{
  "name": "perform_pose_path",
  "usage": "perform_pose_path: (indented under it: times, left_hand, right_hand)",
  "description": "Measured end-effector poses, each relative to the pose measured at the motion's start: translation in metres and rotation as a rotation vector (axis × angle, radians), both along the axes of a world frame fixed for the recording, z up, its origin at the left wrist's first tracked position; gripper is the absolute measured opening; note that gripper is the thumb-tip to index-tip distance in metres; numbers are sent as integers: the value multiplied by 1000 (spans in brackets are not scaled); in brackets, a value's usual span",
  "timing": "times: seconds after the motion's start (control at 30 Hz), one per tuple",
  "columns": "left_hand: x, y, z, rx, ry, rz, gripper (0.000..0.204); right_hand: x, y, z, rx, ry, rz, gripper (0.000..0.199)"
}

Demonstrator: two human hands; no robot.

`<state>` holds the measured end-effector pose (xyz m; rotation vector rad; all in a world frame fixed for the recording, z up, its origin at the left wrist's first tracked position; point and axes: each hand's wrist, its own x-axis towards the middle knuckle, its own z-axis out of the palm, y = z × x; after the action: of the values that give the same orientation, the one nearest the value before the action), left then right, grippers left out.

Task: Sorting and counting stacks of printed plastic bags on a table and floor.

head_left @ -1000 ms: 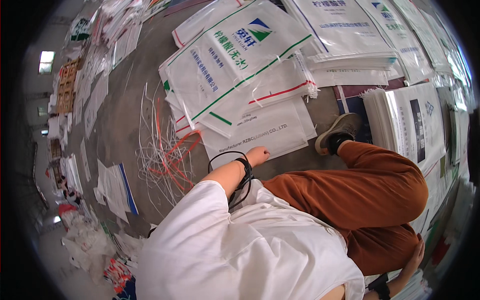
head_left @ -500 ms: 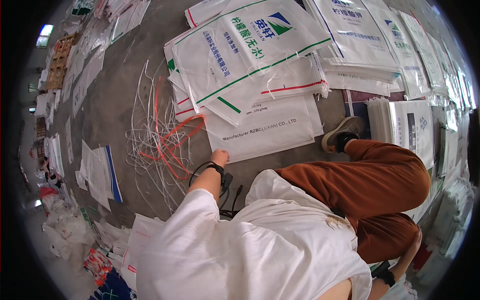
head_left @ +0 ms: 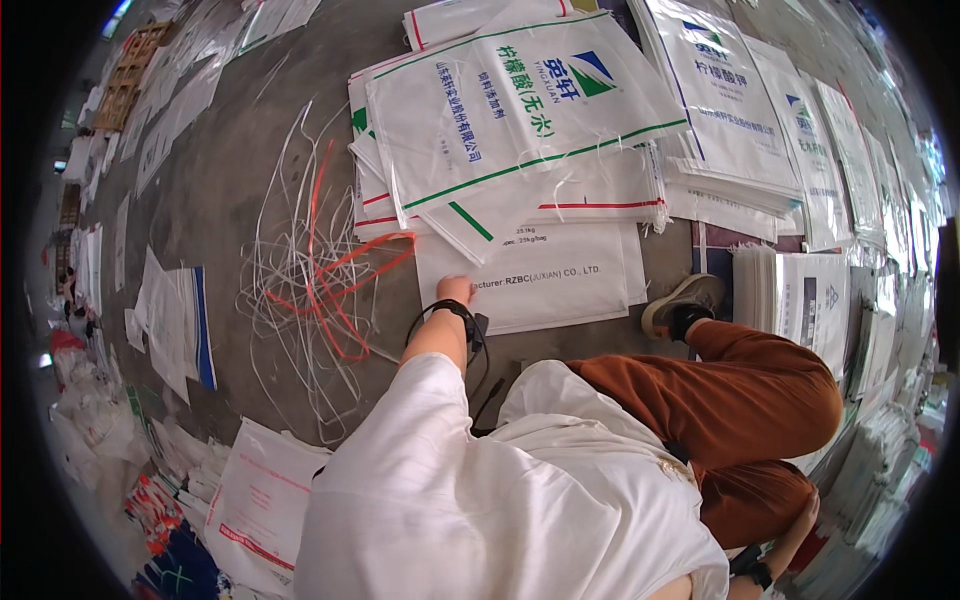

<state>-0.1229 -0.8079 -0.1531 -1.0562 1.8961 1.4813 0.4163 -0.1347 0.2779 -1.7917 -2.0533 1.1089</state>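
My left hand [head_left: 457, 291], its fingers curled closed, rests over the left part of a white woven bag [head_left: 560, 298] with dark print, covering the start of one printed line. What its fingers hold, if anything, is hidden. On top of that bag's far part lies a pile of white woven bags with red edge lines, topped by a slanted white bag [head_left: 545, 130] with green and blue print. My right hand [head_left: 803, 517] lies with stretched fingers against the brown trousers at my bent leg, low on the right; nothing shows in it.
Tangled white and orange strapping strips [head_left: 318, 275] lie on the concrete floor to the left. More bag stacks [head_left: 730, 110] stand at the far right, with a bundle of folded bags [head_left: 765, 290] by my shoe [head_left: 690, 300]. A red-printed bag [head_left: 262, 490] lies near left.
My left hand has moved forward from the bag's near left edge onto its printed face. The view has shifted slightly. My right hand stays at my leg.
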Motion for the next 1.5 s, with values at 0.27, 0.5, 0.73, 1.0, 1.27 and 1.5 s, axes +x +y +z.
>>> perform_pose_path:
  times: [0.27, 0.5, 0.73, 1.0, 1.27, 1.5]
  left_hand:
    - [10, 278, 177, 928, 32, -287, 24]
    - [13, 373, 364, 1359, 259, -731, 16]
    - [76, 447, 457, 1354, 751, -1147, 12]
    - [130, 473, 457, 1421, 565, -1225, 11]
    - [6, 463, 426, 1561, 65, -537, 23]
    - [-89, 419, 413, 1271, 228, -595, 25]
  right_hand:
    - [10, -5, 28, 69, 21, -24, 50]
    - [-63, -30, 57, 414, -277, 215, 40]
    - [-265, -179, 91, 69, 605, 396, 39]
    - [-244, -166, 66, -13, 825, 159, 25]
    - [-59, -107, 53, 436, 877, -479, 22]
    - [195, -102, 1, 506, 934, -944, 23]
